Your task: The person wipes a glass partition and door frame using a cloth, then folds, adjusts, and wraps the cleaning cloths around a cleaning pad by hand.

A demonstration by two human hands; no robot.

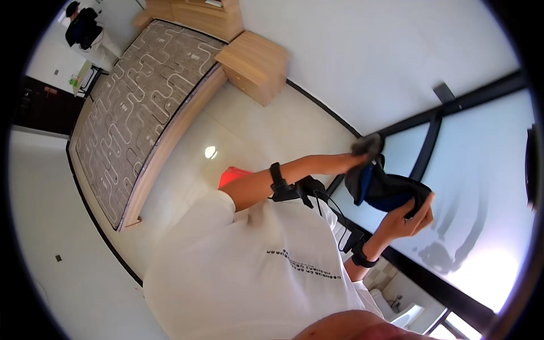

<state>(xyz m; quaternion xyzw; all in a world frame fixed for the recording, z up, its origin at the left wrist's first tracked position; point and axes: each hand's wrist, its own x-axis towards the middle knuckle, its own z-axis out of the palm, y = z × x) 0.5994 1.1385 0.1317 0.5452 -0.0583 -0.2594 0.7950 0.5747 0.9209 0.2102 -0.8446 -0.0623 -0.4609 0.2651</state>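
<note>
A black and blue soft item (388, 190), perhaps a cap or pouch, is held up in front of the frosted glass. My right hand (405, 221) is closed on its lower right end, with thumb and fingers round the edge. At its upper left end is my left hand (358, 160), touching or very near it. A dark grey, blurred thing (367, 146) covers the left fingers, so their grip is hidden. Black straps are round both wrists.
A bare patterned mattress (141, 96) on a wooden bed lies at the left, beside a wooden nightstand (255, 65). A person (85, 31) stands beyond the bed. Black-framed glass panels (481, 153) are at the right. A red object (232, 175) shows behind my left arm.
</note>
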